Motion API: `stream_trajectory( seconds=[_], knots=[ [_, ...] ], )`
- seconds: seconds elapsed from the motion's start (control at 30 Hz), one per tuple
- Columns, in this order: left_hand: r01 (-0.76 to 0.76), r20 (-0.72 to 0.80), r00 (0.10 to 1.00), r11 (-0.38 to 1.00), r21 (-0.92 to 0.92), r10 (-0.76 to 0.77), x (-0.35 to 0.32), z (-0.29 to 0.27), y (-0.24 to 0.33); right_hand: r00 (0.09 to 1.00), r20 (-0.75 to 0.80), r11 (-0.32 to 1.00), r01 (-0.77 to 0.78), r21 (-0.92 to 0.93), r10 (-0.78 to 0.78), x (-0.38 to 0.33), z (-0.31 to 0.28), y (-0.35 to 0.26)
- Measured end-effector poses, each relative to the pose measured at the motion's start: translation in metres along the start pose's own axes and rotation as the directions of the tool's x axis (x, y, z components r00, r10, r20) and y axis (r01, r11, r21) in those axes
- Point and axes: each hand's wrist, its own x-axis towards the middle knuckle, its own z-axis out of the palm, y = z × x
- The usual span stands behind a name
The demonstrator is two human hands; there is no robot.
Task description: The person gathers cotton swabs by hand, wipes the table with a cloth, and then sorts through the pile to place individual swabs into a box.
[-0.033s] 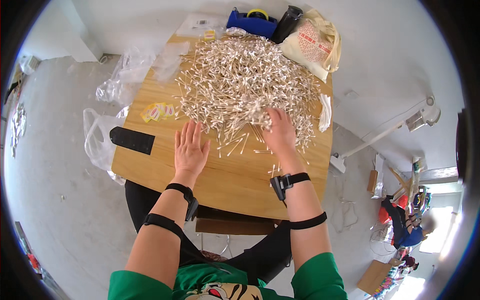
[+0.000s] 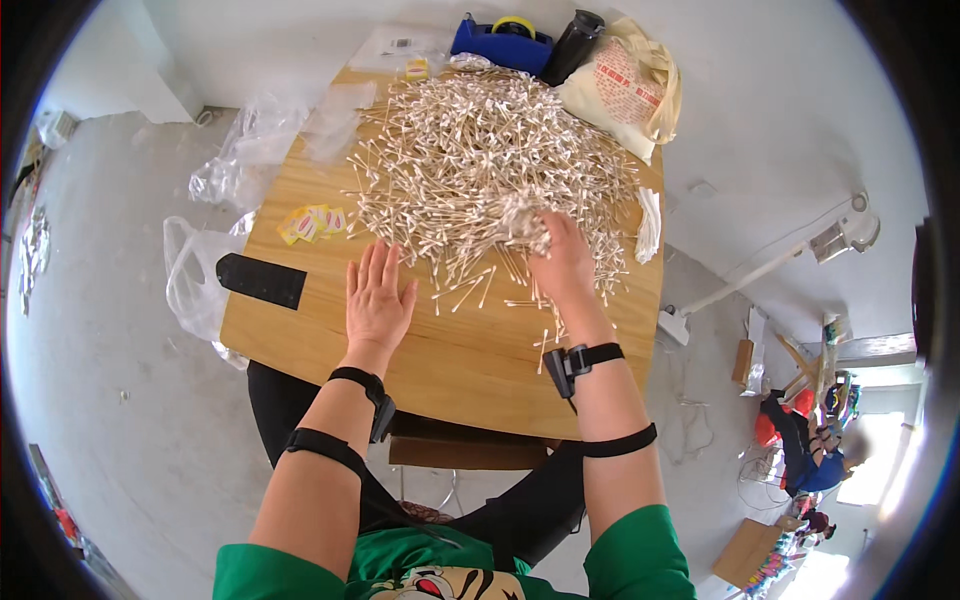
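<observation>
A large heap of cotton swabs [image 2: 460,140], with thin pale sticks and white tips, spreads over the far half of the wooden table [image 2: 450,370]. At the heap's near right edge, my right hand [image 2: 562,258] is closed around a bunch of cotton swabs [image 2: 524,220], whose white tips look blurred. My left hand [image 2: 380,300] lies flat on the tabletop, palm down and holding nothing, its fingertips just short of the heap. Some loose swabs [image 2: 466,290] lie between the two hands, and others sit beside my right wrist.
Yellow-and-white packets [image 2: 312,224] and a black strip [image 2: 262,281] lie at left, near a clear plastic bag [image 2: 195,280]. Along the far edge stand a blue tape dispenser [image 2: 500,45], a dark bottle [image 2: 574,48] and a cloth bag [image 2: 625,90]. A white bundle [image 2: 649,225] lies at right.
My right hand and its bunch of cotton swabs have shifted very slightly. My left hand stays flat on the table.
</observation>
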Motion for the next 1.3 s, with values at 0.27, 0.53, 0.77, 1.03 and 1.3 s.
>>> stream_trajectory(
  seconds=[0.27, 0.53, 0.77, 1.03, 1.3],
  knots=[
    [0.01, -0.011, 1.0, 1.0, 0.008, -0.009, 0.002, -0.001, 0.002, 0.977, 0.0, 0.781, -0.17, 0.601, 0.212, 0.037, -0.039, 0.046],
    [0.014, -0.013, 1.0, 0.999, 0.036, -0.014, 0.0, -0.002, -0.002, 0.89, -0.095, 0.781, -0.335, 0.527, 0.446, 0.035, -0.029, 0.057],
    [-0.015, -0.048, 0.999, 0.999, 0.032, 0.016, 0.004, 0.0, 0.004, 0.766, -0.549, 0.941, -0.237, 0.241, 0.334, 0.009, -0.011, 0.063],
    [-0.02, -0.039, 0.999, 0.999, 0.035, 0.021, 0.005, -0.003, 0.004, 0.975, -0.213, 0.995, 0.081, 0.05, -0.069, -0.012, 0.026, -0.013],
    [-0.024, -0.045, 0.999, 0.998, 0.058, 0.027, 0.003, -0.005, 0.003, 0.987, -0.121, 0.987, 0.087, -0.134, -0.103, 0.014, 0.039, -0.036]
  ],
)
